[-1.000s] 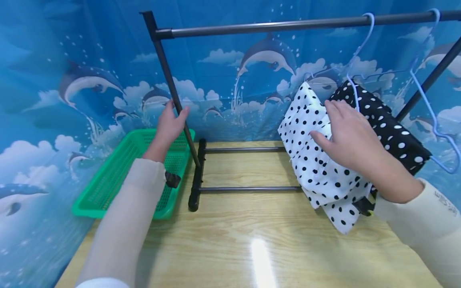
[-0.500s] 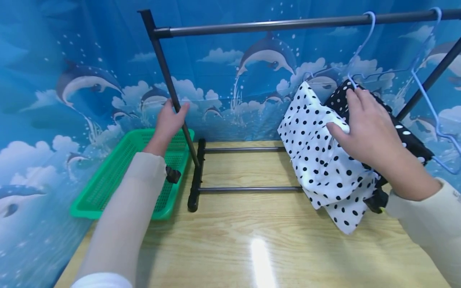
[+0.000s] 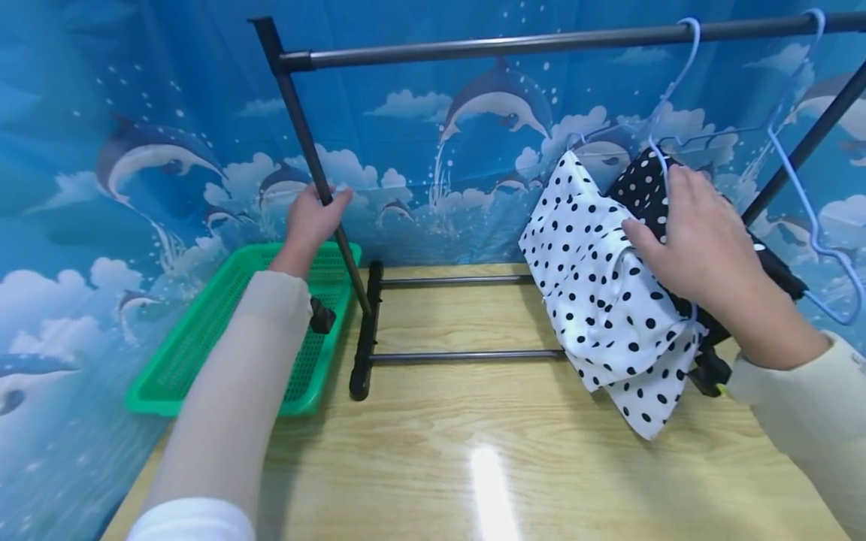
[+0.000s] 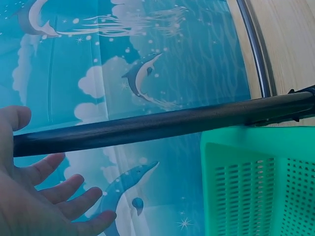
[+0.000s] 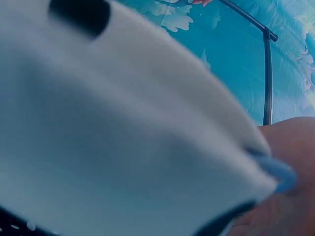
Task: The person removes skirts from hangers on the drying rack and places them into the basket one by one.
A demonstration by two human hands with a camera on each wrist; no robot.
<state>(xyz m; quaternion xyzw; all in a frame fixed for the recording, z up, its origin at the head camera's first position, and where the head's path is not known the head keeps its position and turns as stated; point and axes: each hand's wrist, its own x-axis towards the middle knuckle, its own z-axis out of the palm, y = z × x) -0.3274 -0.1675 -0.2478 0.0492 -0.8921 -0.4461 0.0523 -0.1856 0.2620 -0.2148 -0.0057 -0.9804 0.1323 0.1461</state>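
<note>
My left hand point(image 3: 316, 218) is at the left upright pole point(image 3: 307, 143) of the dark clothes rack. In the left wrist view the pole point(image 4: 147, 129) lies against the hand between thumb and spread fingers, which are not wrapped round it. My right hand point(image 3: 707, 237) lies over the hanging clothes with its fingers extended. Beside it a white cloth with black dots point(image 3: 595, 263) hangs on a blue hanger point(image 3: 666, 98). Behind is a black cloth with white dots point(image 3: 639, 180). Close up in the right wrist view, a blue hanger end point(image 5: 278, 172) pokes out of white cloth beside the palm.
A green basket point(image 3: 145, 394) stands on the wooden table point(image 3: 433, 458) at the left, by the rack's foot. The rack's top bar point(image 3: 473, 49) runs across the back, with a second blue hanger point(image 3: 805, 188) at the right. A dolphin-print curtain point(image 3: 433, 165) hangs behind.
My right hand has moved right across the white dotted cloth, toward the black one, uncovering more white cloth. The left hand stays at the pole.
</note>
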